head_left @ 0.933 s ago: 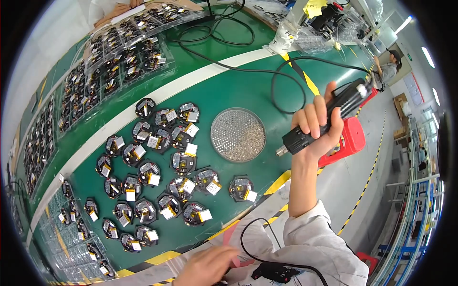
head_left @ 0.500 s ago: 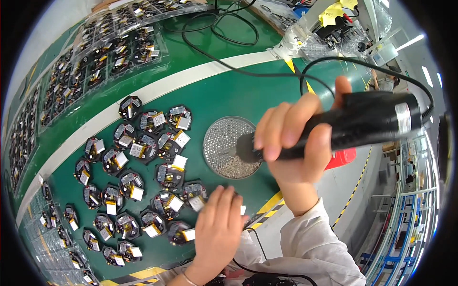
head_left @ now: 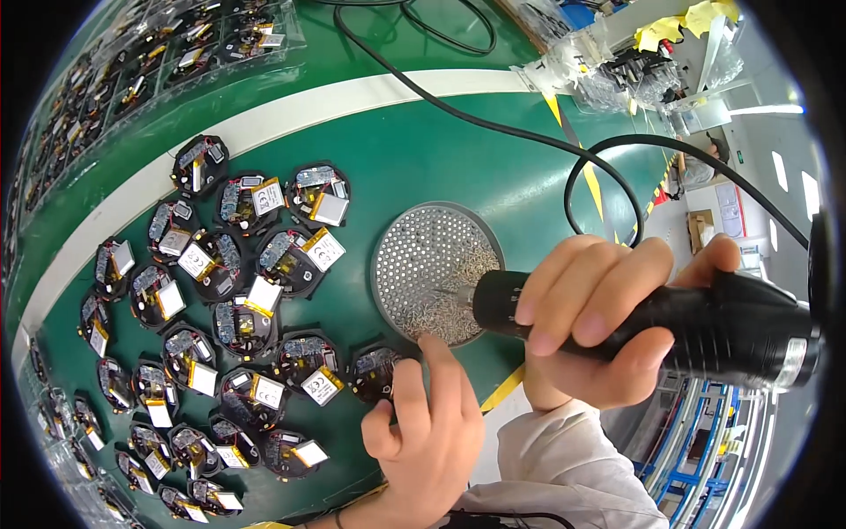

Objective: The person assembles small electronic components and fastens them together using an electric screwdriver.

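My right hand (head_left: 608, 326) is wrapped round a black electric screwdriver (head_left: 731, 335), held almost level with its cable trailing from the back end. The screwdriver's tip points left into a round grey perforated dish (head_left: 381, 286), where a heap of small silvery screws (head_left: 441, 316) lies. My left hand (head_left: 432, 432) is at the dish's near rim, its index finger stretched to the screws and other fingers loosely bent; I see nothing held in it. Just left of those fingers is a round black circuit assembly (head_left: 374, 370), partly covered by the hand.
Several similar round assemblies (head_left: 242, 322) with silver battery packs spread over the green table (head_left: 423, 167) on the left. Clear trays (head_left: 141, 84) of more parts stand beyond a white strip (head_left: 291, 130). A black cable (head_left: 493, 126) loops across the far side.
My left hand has moved forward from above the assemblies to the dish's near rim, its index finger now extended. The screwdriver's tip is now down among the screws. The whole view has shifted.
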A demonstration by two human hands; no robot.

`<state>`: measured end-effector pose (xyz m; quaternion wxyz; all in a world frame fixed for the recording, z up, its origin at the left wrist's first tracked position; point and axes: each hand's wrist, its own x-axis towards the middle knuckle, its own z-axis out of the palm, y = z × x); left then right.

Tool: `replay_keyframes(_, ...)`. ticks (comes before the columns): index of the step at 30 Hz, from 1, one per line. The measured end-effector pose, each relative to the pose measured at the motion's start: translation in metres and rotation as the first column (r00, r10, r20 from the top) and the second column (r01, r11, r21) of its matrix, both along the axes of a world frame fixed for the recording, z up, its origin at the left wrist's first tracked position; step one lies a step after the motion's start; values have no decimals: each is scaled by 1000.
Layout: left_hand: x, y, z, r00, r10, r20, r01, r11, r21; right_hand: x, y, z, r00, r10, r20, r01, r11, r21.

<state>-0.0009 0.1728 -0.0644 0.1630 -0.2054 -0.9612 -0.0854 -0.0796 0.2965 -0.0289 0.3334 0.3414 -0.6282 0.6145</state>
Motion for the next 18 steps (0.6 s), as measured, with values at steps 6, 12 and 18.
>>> replay_keyframes(6, 9, 26, -13, 1000, -20, 0, 20, 999, 46, -2, -4, -3, 993, 77, 94, -67, 992, -111)
replay_keyframes(12, 6, 7, -4, 990, -132, 48, 113, 949, 294, 4, 5, 5, 995, 42, 90, -33, 995, -99)
replay_keyframes(18, -1, -47, -6, 983, -10, 182, -59, 928, 367, 43, 4, 16, 967, 56, 247, -46, 998, -44)
